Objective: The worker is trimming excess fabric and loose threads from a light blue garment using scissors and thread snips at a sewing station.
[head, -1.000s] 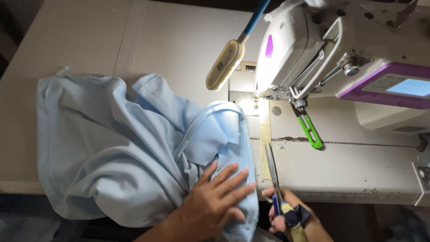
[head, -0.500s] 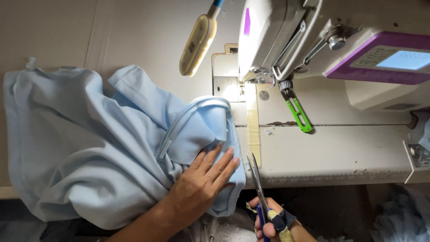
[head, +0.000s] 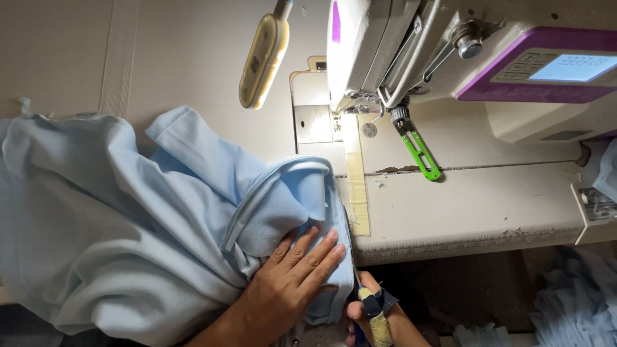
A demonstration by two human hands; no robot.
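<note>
I see left hand (head: 292, 283) flat, fingers spread, pinning light blue fabric (head: 148, 225). Right hand (head: 373, 315) grips scissors (head: 352, 257) at the fabric edge; trimming looks underway, not finished.

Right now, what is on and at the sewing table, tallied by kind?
Light blue garment: 1
Scissors: 1
Sewing machine: 1
Green thread snips: 1
Yellowish lamp head: 1
Hands: 2, left hand flat on the garment, right hand gripping the scissors
Total: 7
</note>
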